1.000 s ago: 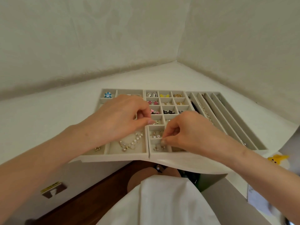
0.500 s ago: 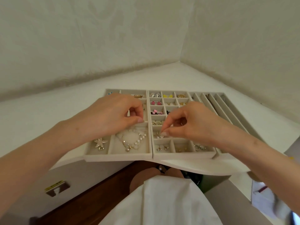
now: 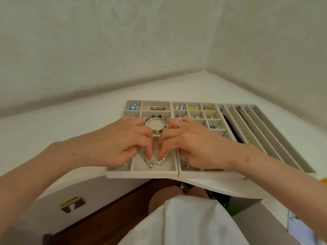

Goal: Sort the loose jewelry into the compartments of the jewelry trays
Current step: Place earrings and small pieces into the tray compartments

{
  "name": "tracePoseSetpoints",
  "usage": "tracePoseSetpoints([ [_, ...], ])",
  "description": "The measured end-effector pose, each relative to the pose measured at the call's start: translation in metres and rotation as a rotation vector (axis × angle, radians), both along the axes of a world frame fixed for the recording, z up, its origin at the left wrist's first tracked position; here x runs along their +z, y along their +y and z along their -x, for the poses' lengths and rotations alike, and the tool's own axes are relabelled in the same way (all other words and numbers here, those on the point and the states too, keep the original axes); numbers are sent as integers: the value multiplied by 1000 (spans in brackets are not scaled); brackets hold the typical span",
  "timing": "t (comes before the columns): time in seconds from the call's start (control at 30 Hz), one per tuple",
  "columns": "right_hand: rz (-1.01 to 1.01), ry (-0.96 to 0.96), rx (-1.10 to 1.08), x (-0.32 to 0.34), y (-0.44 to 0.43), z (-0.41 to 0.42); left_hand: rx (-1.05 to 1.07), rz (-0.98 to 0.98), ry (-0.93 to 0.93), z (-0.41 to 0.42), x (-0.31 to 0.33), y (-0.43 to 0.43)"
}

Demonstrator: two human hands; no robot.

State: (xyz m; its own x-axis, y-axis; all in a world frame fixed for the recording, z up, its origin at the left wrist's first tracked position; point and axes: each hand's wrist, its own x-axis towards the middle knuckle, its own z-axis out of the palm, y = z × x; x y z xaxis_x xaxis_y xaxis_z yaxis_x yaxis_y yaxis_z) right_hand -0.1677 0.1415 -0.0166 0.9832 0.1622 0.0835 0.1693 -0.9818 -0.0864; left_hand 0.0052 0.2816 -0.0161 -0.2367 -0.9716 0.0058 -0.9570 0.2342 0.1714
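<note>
Lying in the near large compartment of the left tray (image 3: 141, 174), the pearl bracelet (image 3: 154, 162) is pinched by curled fingertips of the left hand (image 3: 122, 144) and the right hand (image 3: 196, 144). If pulled unevenly, it could be snagged on a divider or dragged over the near rim, off the tabletop (image 3: 70, 138).

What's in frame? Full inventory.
trays: 3, beige, on table
table: 1, white, under trays
pearl bracelet: 1, white, left tray, near compartment
bead bracelet: 1, mixed colours, left tray, middle
flower: 1, blue, left tray, far-left corner
clip: 1, gold, left tray, far row
earrings: several pairs, black-white, yellow, pink, gold, middle tray
pearl strand: 1, white, right tray slot
left hand: 1, fingers curled on pearl bracelet
right hand: 1, ringed, fingers curled on pearl bracelet
</note>
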Motion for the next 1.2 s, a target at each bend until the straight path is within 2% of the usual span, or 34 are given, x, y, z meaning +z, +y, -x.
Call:
tracePoseSetpoints([
  [0.17, 22, 54, -1, 5, -2, -2, -2, 10, -46, -4, -3, 1],
  [0.37, 25, -19, 48, 1, -5, -5, -44, 38, -92, -6, -2, 2],
  [0.63, 4, -49, 31, -4, -12, -7, -50, 51, -19, -12, -5, 1],
  [0.97, -251, -198, -85, 0, -26, -6, 99, 201, 228, -23, -1, -6],
  [1.2, -361, -243, -225, 3, -44, -8, 232, 257, 239, -32, -13, -16],
])
